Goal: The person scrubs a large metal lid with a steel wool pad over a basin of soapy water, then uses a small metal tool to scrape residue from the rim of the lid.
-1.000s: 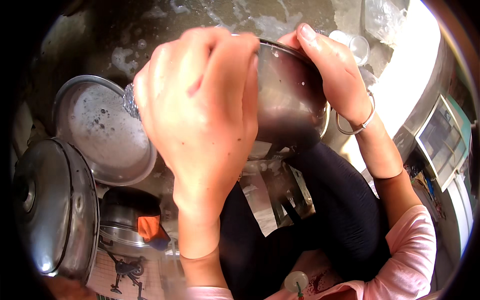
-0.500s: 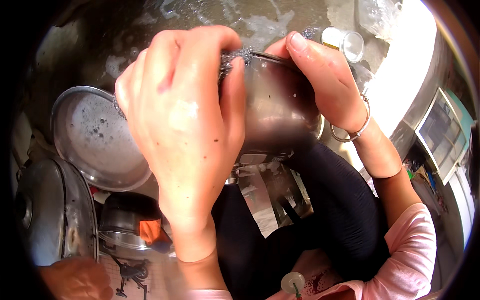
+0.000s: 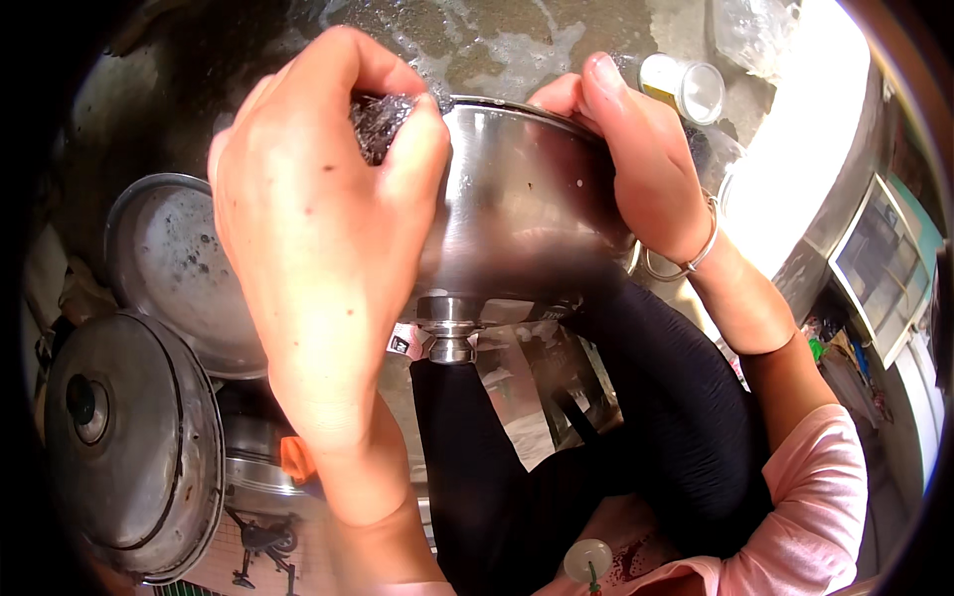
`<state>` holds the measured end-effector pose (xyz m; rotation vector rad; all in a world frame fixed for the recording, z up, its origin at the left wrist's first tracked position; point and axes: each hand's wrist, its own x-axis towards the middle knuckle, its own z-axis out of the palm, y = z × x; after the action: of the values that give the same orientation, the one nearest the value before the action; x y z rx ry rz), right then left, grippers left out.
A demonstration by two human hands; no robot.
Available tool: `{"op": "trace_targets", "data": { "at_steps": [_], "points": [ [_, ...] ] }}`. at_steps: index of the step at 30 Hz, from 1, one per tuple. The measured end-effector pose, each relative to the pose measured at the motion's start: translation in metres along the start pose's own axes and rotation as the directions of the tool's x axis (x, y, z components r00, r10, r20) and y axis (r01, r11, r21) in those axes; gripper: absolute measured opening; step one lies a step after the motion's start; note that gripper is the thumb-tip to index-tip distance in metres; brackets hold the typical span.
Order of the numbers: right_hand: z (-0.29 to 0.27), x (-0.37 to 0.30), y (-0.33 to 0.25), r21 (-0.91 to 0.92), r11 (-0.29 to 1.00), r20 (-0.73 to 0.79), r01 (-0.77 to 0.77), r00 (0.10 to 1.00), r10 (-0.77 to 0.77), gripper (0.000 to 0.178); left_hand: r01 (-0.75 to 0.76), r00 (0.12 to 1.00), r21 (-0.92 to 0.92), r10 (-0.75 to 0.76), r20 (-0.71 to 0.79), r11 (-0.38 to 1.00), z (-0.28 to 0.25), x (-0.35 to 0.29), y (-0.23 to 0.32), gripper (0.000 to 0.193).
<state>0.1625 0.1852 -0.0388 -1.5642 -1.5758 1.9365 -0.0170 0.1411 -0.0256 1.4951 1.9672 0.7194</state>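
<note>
A shiny steel pot [image 3: 507, 219] is tilted in front of me, its rim toward the far side, above my dark-trousered legs. My right hand [image 3: 651, 164] grips the right part of its rim, thumb up and fingers curled behind the edge. My left hand [image 3: 318, 209] is closed on a steel wool scourer [image 3: 381, 127], pinched between thumb and fingers at the pot's left side. Its other fingers are hidden behind the hand. Below the pot shows a round steel knob [image 3: 450, 348]; I cannot tell what it belongs to.
A shallow metal basin [image 3: 179, 248] with suds lies to the left. Nearer stand a large lid [image 3: 119, 437] with a dark knob and a pot [image 3: 248, 437] beside an orange cloth [image 3: 296, 459]. A clear plastic cup [image 3: 701, 94] lies on the wet floor [image 3: 606, 40] beyond my right hand.
My left hand and the scourer have moved left along the pot, uncovering more of its side. The large lid has shifted right, and another person's hand near it has left view.
</note>
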Motion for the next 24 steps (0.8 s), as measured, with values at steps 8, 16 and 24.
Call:
{"op": "trace_targets", "data": {
  "at_steps": [8, 16, 24],
  "points": [
    [0.01, -0.006, 0.001, 0.168, 0.985, -0.055, -0.036, 0.997, 0.046, 0.05, -0.154, 0.988, 0.084, 0.154, -0.003, 0.985, 0.008, -0.003, 0.015, 0.009],
    [0.007, -0.008, -0.006, 0.102, 0.994, -0.024, -0.04, 0.999, 0.043, 0.051, -0.171, 0.975, 0.079, 0.18, -0.133, 0.982, 0.013, -0.013, 0.009, 0.006],
    [0.014, -0.003, -0.001, 0.002, 0.998, -0.089, 0.066, 0.994, -0.065, 0.05, 0.016, 0.987, 0.149, 0.008, -0.161, 0.989, -0.003, -0.013, -0.016, 0.01]
  ]
}}
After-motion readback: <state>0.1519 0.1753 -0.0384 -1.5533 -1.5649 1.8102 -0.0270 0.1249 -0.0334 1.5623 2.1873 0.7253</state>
